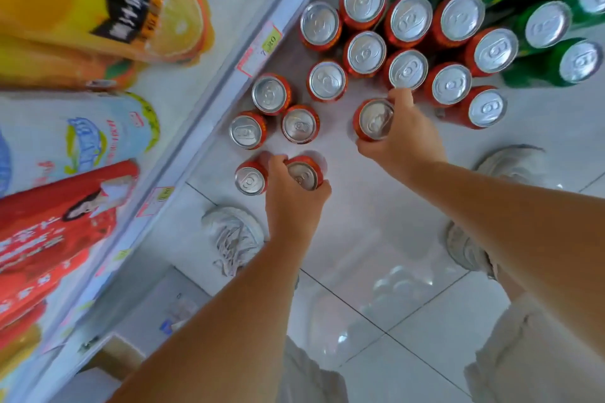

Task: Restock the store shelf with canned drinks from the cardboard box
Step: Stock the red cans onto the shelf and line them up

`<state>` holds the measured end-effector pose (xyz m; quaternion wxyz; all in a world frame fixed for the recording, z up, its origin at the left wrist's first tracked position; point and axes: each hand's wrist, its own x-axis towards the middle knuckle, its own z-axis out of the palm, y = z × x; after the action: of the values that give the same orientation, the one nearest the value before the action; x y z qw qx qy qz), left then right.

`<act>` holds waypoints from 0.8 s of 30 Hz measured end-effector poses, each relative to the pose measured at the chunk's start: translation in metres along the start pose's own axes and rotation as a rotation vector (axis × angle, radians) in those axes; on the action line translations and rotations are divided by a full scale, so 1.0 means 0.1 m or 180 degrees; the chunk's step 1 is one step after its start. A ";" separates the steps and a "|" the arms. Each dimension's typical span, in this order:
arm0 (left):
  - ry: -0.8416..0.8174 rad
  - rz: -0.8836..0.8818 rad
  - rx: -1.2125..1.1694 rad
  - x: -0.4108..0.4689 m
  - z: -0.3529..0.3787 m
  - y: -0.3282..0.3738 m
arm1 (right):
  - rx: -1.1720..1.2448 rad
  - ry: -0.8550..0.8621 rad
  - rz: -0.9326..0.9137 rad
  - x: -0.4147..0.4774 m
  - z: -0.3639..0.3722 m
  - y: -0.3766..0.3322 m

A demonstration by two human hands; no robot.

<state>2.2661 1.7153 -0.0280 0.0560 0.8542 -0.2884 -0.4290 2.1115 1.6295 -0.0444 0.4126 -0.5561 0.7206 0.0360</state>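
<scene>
Several red cans with silver tops stand on the white shelf (pixel 340 147), seen from above. My left hand (pixel 291 199) grips a red can (pixel 304 175) at the shelf's near edge, right beside another red can (pixel 250 178). My right hand (pixel 404 137) grips a red can (pixel 375 119) further in, just in front of a red can in the standing rows (pixel 407 69). A corner of the cardboard box (pixel 114 357) shows at the lower left, on the floor.
Green cans (pixel 546 23) fill the shelf's far right. Large orange juice bottles (pixel 98 6) and other bottles (pixel 65 141) lie on the upper shelf at left, behind a price rail (pixel 258 52). Below are my shoes (pixel 234 235) and the tiled floor.
</scene>
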 end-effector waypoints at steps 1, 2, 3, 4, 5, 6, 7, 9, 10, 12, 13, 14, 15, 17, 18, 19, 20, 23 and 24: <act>0.0043 -0.0030 -0.0087 -0.17 -0.12 0.09 | 0.0060 -0.0030 0.0039 -0.15 -0.16 -0.06; 0.0079 -0.0040 -0.0147 -0.34 -0.25 0.21 | 0.0140 -0.0050 0.0060 -0.30 -0.34 -0.13; 0.0092 -0.0021 -0.0191 -0.52 -0.40 0.34 | 0.0230 -0.0054 0.0054 -0.47 -0.56 -0.21; 0.0089 0.0017 -0.0222 -0.71 -0.56 0.49 | 0.0311 -0.0043 0.0029 -0.65 -0.80 -0.31; 0.0086 0.0082 -0.0259 -0.91 -0.75 0.66 | 0.0373 -0.0032 0.0002 -0.83 -1.06 -0.43; 0.0079 0.0156 -0.0280 -1.10 -0.94 0.83 | 0.0412 -0.0019 -0.0030 -1.00 -1.33 -0.56; 0.0086 0.0248 -0.0274 -1.29 -1.15 1.00 | 0.0424 -0.0005 -0.0086 -1.18 -1.61 -0.71; 0.0098 0.0446 -0.0254 -1.68 -1.60 1.38 | 0.0427 0.0016 -0.0265 -1.52 -2.21 -1.03; 0.0106 0.0578 -0.0282 -1.86 -1.83 1.58 | 0.0441 0.0024 -0.0361 -1.69 -2.51 -1.19; 0.0155 0.0893 -0.0388 -2.20 -2.28 1.96 | 0.0475 0.0079 -0.0546 -2.03 -3.10 -1.54; 0.0154 0.1035 -0.0432 -2.37 -2.50 2.13 | 0.0497 0.0122 -0.0613 -2.21 -3.38 -1.71; 0.0155 0.1138 -0.0451 -2.55 -2.73 2.30 | 0.0528 0.0180 -0.0673 -2.39 -3.66 -1.88; 0.0185 0.1246 -0.0472 -2.74 -2.96 2.47 | 0.0581 0.0246 -0.0761 -2.57 -3.92 -2.05; 0.0292 0.1484 -0.0539 -3.11 -3.40 2.73 | 0.0797 0.0345 -0.0958 -2.95 -4.37 -2.36; 0.0366 0.1647 -0.0580 -3.31 -3.62 2.84 | 0.0895 0.0422 -0.1083 -3.12 -4.55 -2.50; 0.0451 0.1804 -0.0619 -3.49 -3.83 2.93 | 0.0948 0.0522 -0.1258 -3.28 -4.72 -2.64; 0.0528 0.1953 -0.0684 -3.68 -4.06 3.00 | 0.0981 0.0609 -0.1429 -3.43 -4.87 -2.78; 0.0710 0.2243 -0.0978 -4.20 -4.70 3.17 | 0.1230 0.0736 -0.1867 -3.81 -5.23 -3.18; 0.0729 0.2276 -0.1104 -4.37 -4.90 3.21 | 0.1349 0.0723 -0.2017 -3.94 -5.33 -3.31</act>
<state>2.2950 1.6119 0.6943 0.3764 0.7202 -0.4824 -0.3270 2.1073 1.5358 0.6902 0.4266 -0.6539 0.5458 -0.3043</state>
